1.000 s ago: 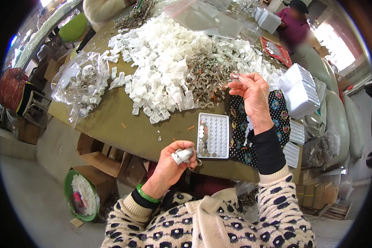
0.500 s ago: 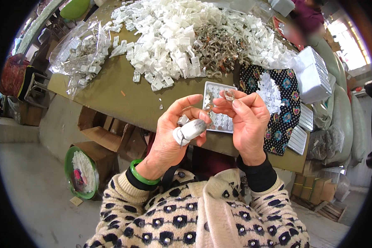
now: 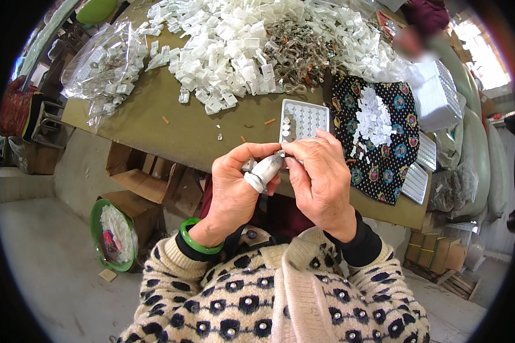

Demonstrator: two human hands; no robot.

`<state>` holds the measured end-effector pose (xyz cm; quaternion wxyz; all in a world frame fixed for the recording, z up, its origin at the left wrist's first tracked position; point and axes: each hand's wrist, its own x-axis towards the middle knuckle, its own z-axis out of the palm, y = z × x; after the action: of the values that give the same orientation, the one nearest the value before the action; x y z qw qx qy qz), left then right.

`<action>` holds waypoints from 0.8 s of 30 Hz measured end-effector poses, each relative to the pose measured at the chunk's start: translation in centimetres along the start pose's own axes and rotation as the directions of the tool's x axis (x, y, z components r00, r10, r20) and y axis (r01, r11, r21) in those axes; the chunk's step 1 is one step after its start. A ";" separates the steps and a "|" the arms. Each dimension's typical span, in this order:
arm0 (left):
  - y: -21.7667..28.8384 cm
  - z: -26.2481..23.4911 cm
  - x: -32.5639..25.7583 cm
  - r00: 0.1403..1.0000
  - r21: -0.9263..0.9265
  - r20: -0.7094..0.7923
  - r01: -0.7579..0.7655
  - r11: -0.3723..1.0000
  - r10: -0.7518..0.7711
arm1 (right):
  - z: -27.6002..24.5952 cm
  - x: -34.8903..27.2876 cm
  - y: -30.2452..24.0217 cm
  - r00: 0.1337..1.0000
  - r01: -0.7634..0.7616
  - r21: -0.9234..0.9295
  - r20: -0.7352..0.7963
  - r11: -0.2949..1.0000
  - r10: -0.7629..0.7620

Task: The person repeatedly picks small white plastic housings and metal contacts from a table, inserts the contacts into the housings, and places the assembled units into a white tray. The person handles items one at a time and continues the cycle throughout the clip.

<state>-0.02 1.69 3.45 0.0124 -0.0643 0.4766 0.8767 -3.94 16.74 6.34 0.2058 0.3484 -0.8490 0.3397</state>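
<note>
My left hand (image 3: 232, 188) is raised in front of my chest, with a white finger wrap (image 3: 264, 173), smudged dark at the tip, on one finger. Its thumb and fingers pinch a tiny shiny piece (image 3: 281, 154). Against it, my right hand (image 3: 324, 186) closes its thumb and fingertips on the same spot; what exactly they hold is too small and partly covered. Part of a small white piece (image 3: 249, 164) shows inside the left hand. Just beyond the fingers lies a white tray (image 3: 315, 114) with rows of round hollows, a few holding small round pieces.
A large heap of white plastic pieces (image 3: 223, 51) covers the table's far side, beside a tangle of brownish wiry parts (image 3: 300, 51). Dark patterned cloth (image 3: 403, 108) bears white paper slips (image 3: 375, 123). Stacked trays (image 3: 438, 97) stand right; a clear bag (image 3: 106, 74) lies left.
My right hand has moved down and left to meet the left fingertips. The small clear ring it held up is now hidden. More of the tray shows.
</note>
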 end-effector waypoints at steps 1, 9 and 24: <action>-0.1 0.0 -0.1 1.000 -0.055 -0.014 0.024 0.998 -0.025 | 0.3 -0.2 0.2 1.000 -0.012 0.025 0.003 1.000 0.012; 0.6 -0.9 0.7 0.860 0.699 0.230 -0.471 0.538 0.454 | 0.9 -0.5 0.4 0.999 -0.043 0.095 0.000 0.995 0.044; -0.6 -1.5 0.2 0.975 -0.449 0.174 0.206 0.869 -0.142 | 0.6 -0.9 -0.4 0.878 -0.476 0.430 0.191 0.767 0.438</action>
<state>-0.04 0.73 2.08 0.1080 -0.0485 0.2434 0.9627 -3.11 16.50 5.56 -0.0064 0.1832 -0.8091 0.5584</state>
